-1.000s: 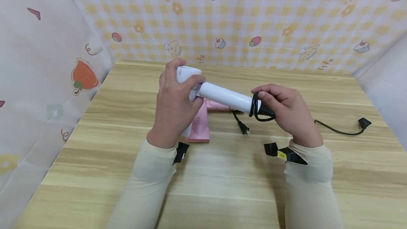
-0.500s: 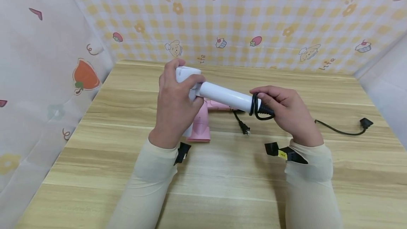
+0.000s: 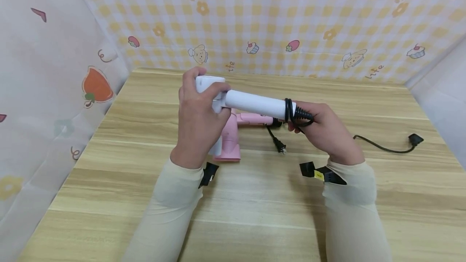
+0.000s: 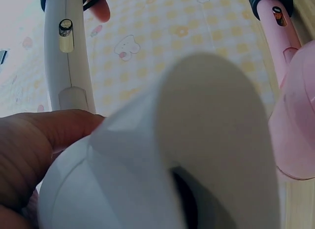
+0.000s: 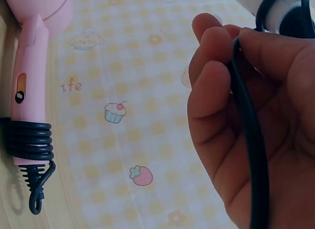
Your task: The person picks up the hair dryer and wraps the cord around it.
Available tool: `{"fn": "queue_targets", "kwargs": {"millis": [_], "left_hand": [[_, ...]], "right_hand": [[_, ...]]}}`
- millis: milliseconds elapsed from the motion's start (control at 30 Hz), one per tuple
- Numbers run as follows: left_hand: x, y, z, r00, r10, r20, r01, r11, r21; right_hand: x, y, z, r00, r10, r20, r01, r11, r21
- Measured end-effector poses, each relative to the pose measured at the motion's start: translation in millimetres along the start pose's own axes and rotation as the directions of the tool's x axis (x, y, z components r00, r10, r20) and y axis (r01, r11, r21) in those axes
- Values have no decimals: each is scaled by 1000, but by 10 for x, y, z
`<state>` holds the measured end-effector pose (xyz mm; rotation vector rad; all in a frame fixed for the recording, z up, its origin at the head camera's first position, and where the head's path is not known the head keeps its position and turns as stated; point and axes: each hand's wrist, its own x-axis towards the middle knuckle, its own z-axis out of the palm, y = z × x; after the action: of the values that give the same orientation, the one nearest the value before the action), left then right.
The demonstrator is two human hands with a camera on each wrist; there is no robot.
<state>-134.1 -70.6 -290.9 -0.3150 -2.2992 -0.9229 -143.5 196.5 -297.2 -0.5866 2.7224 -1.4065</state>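
Fingers of the left hand (image 3: 198, 120), left of centre in the head view, were wrapped round the head of the white dryer (image 3: 255, 104), which was held up in the middle of the frame, its handle slanting slightly down to the right. Right of centre, the right hand (image 3: 329, 132) was behind the handle's end, where black loops (image 3: 289, 109) were wound. Below the white dryer, partly hidden by it, the pink dryer (image 3: 230, 138) lay on the table (image 3: 255, 213). One plug (image 3: 280, 146) lay right of centre, another plug (image 3: 416, 139) near the right edge. Checked cloth (image 3: 269, 19) spanned the top.

In the left wrist view, the white dryer's head filled the lower middle, its handle at upper left bearing a switch (image 4: 65, 34). The left hand gripped it at lower left; the pink dryer was at the right edge.

In the right wrist view, the right hand, at right, pinched a cord (image 5: 253, 155) between thumb and fingertips, the length below crossing the palm to the bottom edge. At left, a coil (image 5: 30, 140) circled the pink dryer's handle.
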Motion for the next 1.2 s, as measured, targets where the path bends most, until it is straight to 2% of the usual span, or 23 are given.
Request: {"fn": "queue_targets", "kwargs": {"millis": [267,500,667,833,1000,1200], "left_hand": [[4,-33,49,998,-62,-4,62,998,17],[4,-67,86,991,-122,50,120,992,42],[16,-78,89,991,-112,70,109,993,52],[17,-85,82,990,-120,69,118,993,28],[11,-84,87,994,-106,28,106,994,6],[9,-92,100,995,-95,-13,96,995,8]], "right_hand": [[42,-16,62,998,68,-16,-69,997,-45],[63,-34,70,995,95,-30,-97,992,-75],[62,-58,72,989,140,-39,-142,988,-66],[63,-50,103,992,125,-22,-126,989,-78],[64,-41,132,996,88,-33,-90,992,-86],[50,-55,112,996,84,-20,-85,990,-110]]}}
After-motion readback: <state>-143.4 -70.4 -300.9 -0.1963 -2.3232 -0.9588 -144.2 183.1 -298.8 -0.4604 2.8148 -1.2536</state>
